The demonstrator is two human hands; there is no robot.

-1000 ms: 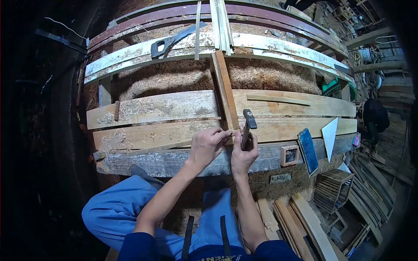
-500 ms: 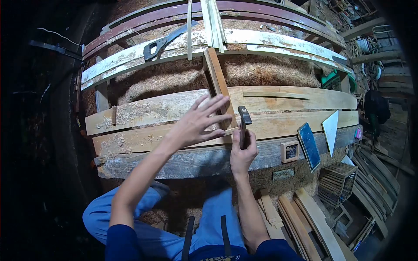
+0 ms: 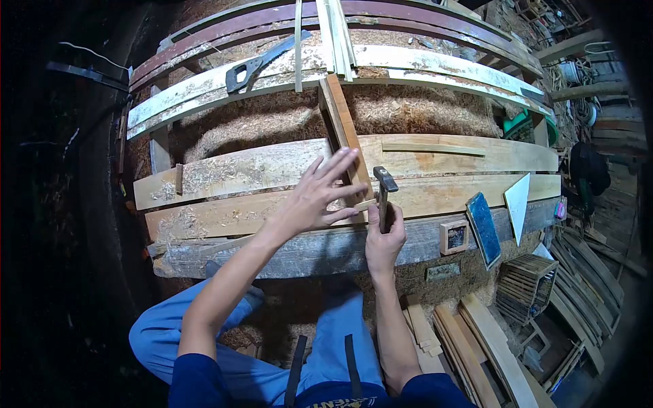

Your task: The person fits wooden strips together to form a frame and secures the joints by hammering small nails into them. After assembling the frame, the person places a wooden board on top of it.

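My left hand (image 3: pixel 307 202) is spread over the near end of a narrow wooden frame (image 3: pixel 349 124) that stands on edge across the bench. Its fingertips rest along the frame's side and top edge, with the thumb low beside a small wood strip (image 3: pixel 365 205). In my right hand (image 3: pixel 385 246) is a hammer (image 3: pixel 385 179), held upright by its handle with the metal head on top. The right thumb points up right at the end of that strip. Beneath both hands run the bench planks (image 3: pixel 435 194).
A handsaw (image 3: pixel 262 64) and thin wood strips (image 3: pixel 333 37) lie on the far white plank. Along the near beam are a small square wooden box (image 3: pixel 454 237), a blue flat block (image 3: pixel 483 228) and a white triangle (image 3: pixel 517 204). Shavings (image 3: pixel 221 180) cover the left planks.
The left hand has shifted slightly, its fingers still spread at the frame. The right hand and hammer have moved a little rightward. The frame stays in place.
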